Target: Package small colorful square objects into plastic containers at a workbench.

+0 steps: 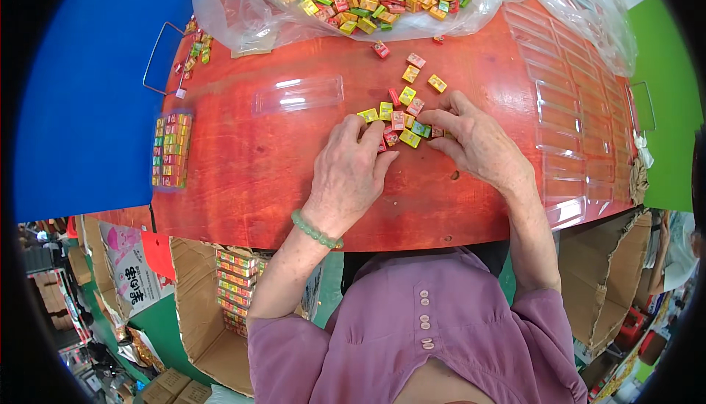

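Several small block-shaped wrapped candies [398,120] in red, pink, yellow and green lie loosely grouped on the red table [243,198] between my hands. My left hand [348,165] rests at the group's left side, its fingers curled and the thumb close to the index finger around a red wrapped candy [382,145]. On the right, my right hand [478,139] curves its index finger and thumb about a candy [437,132] beside a green one [421,129]. The fingers partly hide both pieces. A green bead bracelet [315,231] circles my left wrist.
A clear plastic bag [235,14] full of candies spreads across the far edge. A clear tray [298,96] lies left of centre, with a filled pack [172,150] farther left. Clear compartment trays [562,110] line the right. Cardboard boxes [198,316] stand below the near edge.
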Tool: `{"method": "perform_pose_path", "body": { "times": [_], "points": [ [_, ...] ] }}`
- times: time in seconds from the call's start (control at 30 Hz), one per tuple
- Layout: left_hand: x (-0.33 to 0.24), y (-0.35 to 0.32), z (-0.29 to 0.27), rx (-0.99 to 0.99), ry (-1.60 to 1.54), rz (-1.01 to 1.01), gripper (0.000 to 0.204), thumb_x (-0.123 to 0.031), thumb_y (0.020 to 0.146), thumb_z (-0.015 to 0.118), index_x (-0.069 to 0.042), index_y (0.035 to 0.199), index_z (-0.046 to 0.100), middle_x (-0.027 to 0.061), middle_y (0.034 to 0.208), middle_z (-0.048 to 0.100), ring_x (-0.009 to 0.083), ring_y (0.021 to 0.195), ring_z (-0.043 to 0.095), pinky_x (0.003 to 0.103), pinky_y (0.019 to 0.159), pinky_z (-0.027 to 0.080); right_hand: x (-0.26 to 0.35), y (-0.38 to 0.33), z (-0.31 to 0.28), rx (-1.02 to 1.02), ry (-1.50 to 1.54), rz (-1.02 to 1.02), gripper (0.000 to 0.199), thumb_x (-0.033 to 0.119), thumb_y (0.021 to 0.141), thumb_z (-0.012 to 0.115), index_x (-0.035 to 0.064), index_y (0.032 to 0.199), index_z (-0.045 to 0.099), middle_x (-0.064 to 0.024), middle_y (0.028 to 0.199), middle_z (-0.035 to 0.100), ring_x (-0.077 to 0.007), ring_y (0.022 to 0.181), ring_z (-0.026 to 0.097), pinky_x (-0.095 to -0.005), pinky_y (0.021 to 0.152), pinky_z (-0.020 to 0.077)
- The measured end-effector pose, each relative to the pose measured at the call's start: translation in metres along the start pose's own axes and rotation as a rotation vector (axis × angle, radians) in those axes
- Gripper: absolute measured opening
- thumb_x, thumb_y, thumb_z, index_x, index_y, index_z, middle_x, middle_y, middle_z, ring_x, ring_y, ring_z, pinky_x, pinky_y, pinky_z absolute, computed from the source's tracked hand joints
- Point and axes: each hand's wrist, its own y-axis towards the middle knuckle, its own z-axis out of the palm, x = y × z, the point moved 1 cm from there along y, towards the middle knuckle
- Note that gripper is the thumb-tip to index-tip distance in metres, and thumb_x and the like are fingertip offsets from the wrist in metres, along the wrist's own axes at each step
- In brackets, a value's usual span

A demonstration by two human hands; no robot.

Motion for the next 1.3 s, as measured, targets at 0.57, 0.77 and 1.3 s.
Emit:
{"method": "perform_pose_path", "body": {
  "times": [0.57, 0.77, 1.3],
  "points": [
    [0.004, -0.013, -0.005, 0.006, -0.006, 0.041, 0.026, -0.012, 0.086, 0.076, -0.003, 0.109, 0.065, 0.0117, 0.105, 0.059, 0.0319, 0.098, 0.061, 0.044, 0.081, 0.055, 0.016, -0.024, 0.004, 0.071, -0.119, -0.059, 0.022, 0.009, 0.089, 0.073, 0.0051, 0.109, 0.066, -0.0153, 0.1, 0.054, -0.0372, 0.093, 0.062, -0.0456, 0.079, 0.0514],
    [0.01, -0.013, -0.007, 0.009, -0.076, 0.044, 0.027, -0.009, 0.086, 0.076, -0.002, 0.109, 0.065, 0.0129, 0.105, 0.059, 0.0333, 0.098, 0.061, 0.044, 0.082, 0.054, 0.018, -0.028, 0.001, 0.184, -0.088, -0.111, 0.026, 0.007, 0.087, 0.073, 0.0065, 0.112, 0.068, -0.0138, 0.101, 0.056, -0.0354, 0.093, 0.062, -0.045, 0.08, 0.0517],
    [-0.009, -0.06, -0.026, 0.033, -0.057, -0.116, 0.032, -0.003, 0.084, 0.076, 0.002, 0.113, 0.064, 0.0188, 0.107, 0.06, 0.0385, 0.096, 0.064, 0.045, 0.08, 0.054, 0.057, -0.043, 0.052, -0.016, -0.033, -0.007, 0.028, 0.01, 0.091, 0.072, 0.0003, 0.116, 0.062, -0.0157, 0.104, 0.057, -0.0358, 0.094, 0.064, -0.0458, 0.079, 0.0543]
  ]
}}
